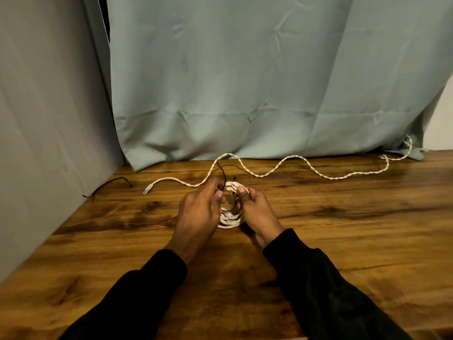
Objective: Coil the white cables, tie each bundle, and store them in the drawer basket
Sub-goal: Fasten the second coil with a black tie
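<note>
Hands meet over the middle of the wooden table, both working one white coil that stands on edge between them. The left hand has its fingers curled round the coil's left side and pinches a thin dark tie that rises from the fingertips. The right hand grips the coil's right side, thumb pressed over the top turns. A second white cable, twisted and loose, snakes across the table behind the hands, one plug end lying at the left and the far end reaching the curtain at the right. Another dark tie lies on the table at the left, beside a grey panel. Both sleeves are black.
</note>
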